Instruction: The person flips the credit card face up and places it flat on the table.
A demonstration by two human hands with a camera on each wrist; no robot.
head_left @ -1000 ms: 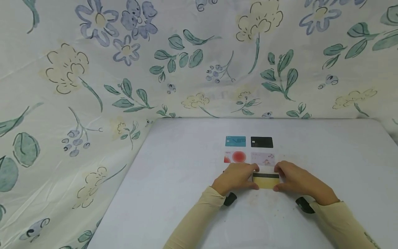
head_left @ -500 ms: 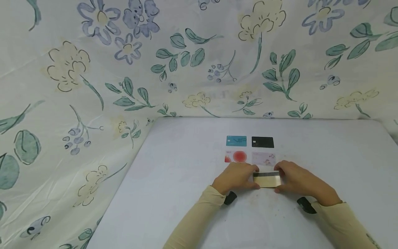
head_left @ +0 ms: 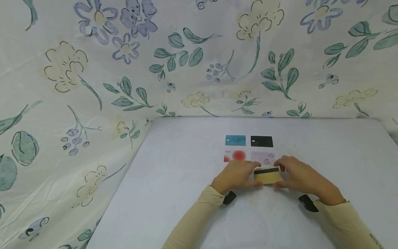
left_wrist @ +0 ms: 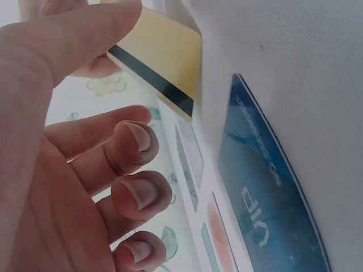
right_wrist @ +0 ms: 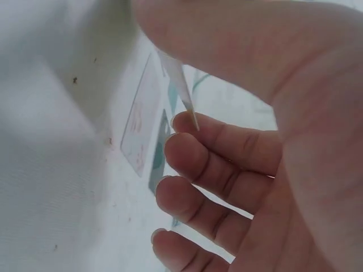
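A yellow card (head_left: 267,176) with a dark stripe stands tilted between the two hands, above the table. My right hand (head_left: 303,176) pinches it between thumb and index finger; in the right wrist view the card shows nearly edge-on. At its other end, the thumb of my left hand (head_left: 236,174) overlaps the card. The left wrist view shows a gap between the left index fingertip and the striped edge. A dark blue card (left_wrist: 258,181) with VIP lettering lies on the table close to the left wrist camera; the left hand hides it from the head view.
Beyond the hands lie a light blue VIP card (head_left: 235,140), a black card (head_left: 262,141), a red-and-white card (head_left: 238,155) and a pale pink card (head_left: 262,157). The white table (head_left: 174,180) meets a floral curtain (head_left: 124,69) at the back and left.
The yellow card has risen slightly and tilted, its right end higher. Its surface caught a glare half a second ago. My right hand has shifted slightly up with it.
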